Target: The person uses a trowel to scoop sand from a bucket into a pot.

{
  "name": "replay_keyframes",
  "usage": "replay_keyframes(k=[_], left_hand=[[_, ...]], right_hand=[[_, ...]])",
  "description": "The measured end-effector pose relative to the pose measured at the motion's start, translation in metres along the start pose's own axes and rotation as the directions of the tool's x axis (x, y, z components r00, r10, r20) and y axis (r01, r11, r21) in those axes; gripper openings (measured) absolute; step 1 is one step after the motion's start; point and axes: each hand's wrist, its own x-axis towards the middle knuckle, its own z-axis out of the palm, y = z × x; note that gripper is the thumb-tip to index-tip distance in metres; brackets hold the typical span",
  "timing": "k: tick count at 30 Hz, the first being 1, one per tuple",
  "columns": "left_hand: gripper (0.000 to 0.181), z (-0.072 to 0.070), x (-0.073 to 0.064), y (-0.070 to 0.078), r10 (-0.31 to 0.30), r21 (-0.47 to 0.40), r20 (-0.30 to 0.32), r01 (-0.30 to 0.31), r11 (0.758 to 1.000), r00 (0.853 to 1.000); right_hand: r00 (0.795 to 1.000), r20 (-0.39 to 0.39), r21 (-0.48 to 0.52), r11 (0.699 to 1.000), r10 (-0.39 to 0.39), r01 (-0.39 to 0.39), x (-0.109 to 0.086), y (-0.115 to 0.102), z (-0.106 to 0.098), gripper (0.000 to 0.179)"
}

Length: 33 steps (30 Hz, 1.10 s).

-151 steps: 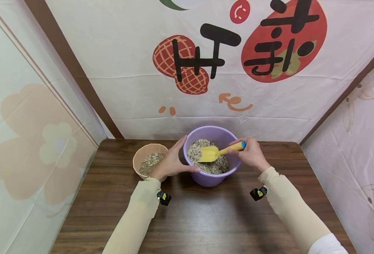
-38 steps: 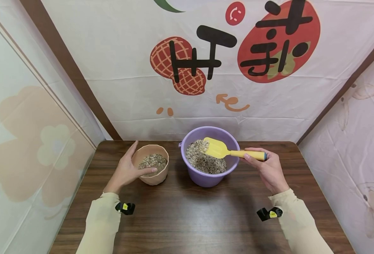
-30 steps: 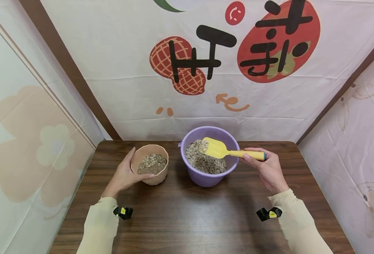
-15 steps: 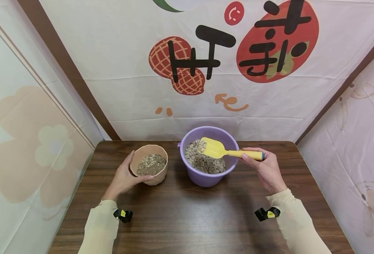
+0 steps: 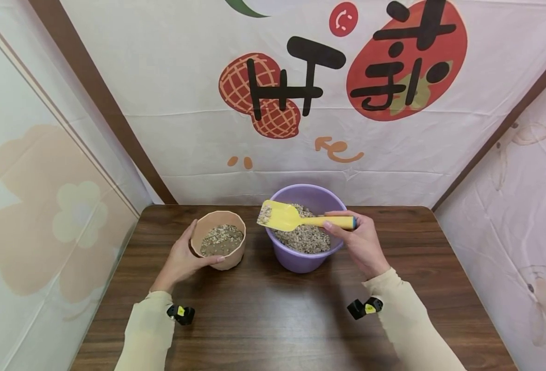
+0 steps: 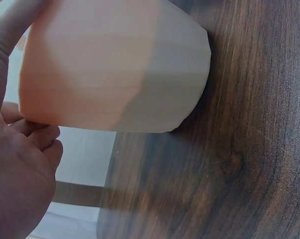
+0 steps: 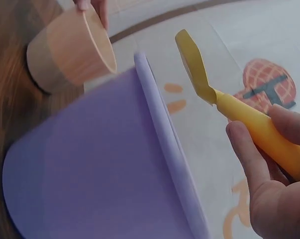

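My right hand [image 5: 362,245] grips the handle of a yellow shovel [image 5: 287,217] with a blue end. Its blade hangs over the left rim of a purple bucket [image 5: 298,263], carrying a little pale gravel [image 5: 265,214] near the tip. More gravel [image 5: 307,241] fills part of the bucket. To the left, a peach flowerpot [image 5: 230,262] stands upright, holding brownish soil with pale grains scattered on top. My left hand [image 5: 180,264] holds that pot's left side, thumb at the front of the rim; in the left wrist view the fingers [image 6: 43,135] curl at its rim.
The brown wooden table [image 5: 273,319] carries both containers near its back edge. Right behind them hangs a white printed cloth [image 5: 184,149]. More cloth walls flank the table on the left and right. A narrow gap separates pot and bucket.
My left hand has gone from the bucket to the pot and taken hold of it. The shovel, first down in the bucket's gravel, has risen and lately moved left with my right hand.
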Motion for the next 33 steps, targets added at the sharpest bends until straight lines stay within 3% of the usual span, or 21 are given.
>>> replay_keyframes(k=[3,8,16,22,33], left_hand=[[0.133,0.0,0.0,0.0,-0.004,-0.005,0.0,0.004,1.0,1.0],[0.133,-0.001,-0.001,0.001,-0.01,-0.004,0.005,0.01,1.0,1.0],[0.133,-0.001,-0.002,0.002,-0.018,-0.007,0.015,0.018,1.0,1.0],[0.133,-0.002,-0.003,0.002,-0.025,-0.001,0.019,0.025,1.0,1.0],[0.132,-0.002,-0.001,0.001,-0.022,0.017,0.017,0.022,1.0,1.0]], right_hand=[[1.0,0.027,-0.002,1.0,0.014,-0.014,0.004,0.003,0.015,0.031],[0.998,0.042,-0.094,0.995,0.042,-0.038,0.014,0.008,0.04,0.035],[0.997,0.07,-0.16,0.987,0.029,-0.017,0.028,0.015,0.076,0.028],[0.997,0.08,-0.281,0.96,0.008,0.014,0.039,0.019,0.098,0.023],[0.995,0.101,-0.414,0.91,0.017,0.027,0.051,0.023,0.132,0.018]])
